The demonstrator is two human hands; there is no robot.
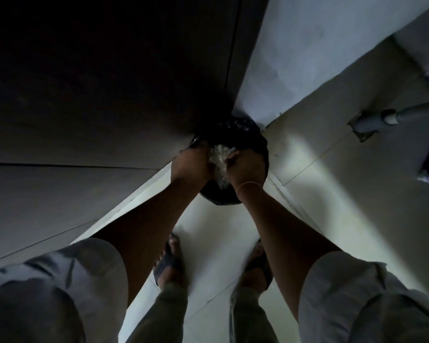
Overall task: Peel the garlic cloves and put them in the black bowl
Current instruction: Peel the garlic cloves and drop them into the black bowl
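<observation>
Looks like a home, probably a kitchen or utility corner, dimly lit. Paved with pale floor tiles (pixel 332 194) with thin grout lines. Closed in on the left by dark, flat cabinet panels (pixel 109 95) and on the far right by a plain white wall (pixel 307 45). Holds a bin lined with a black bag (pixel 245 134) in the far corner and a grey pipe-like fitting (pixel 372 121) low on the right. Trodden in open sandals (pixel 167 266).

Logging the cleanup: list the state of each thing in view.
Left hand: holds scraps.
Right hand: holds scraps, band on wrist.
Scraps: pale, bunched between hands, above bin.
Bin: open, black-lined, on floor.
Sandals: worn, on floor.
</observation>
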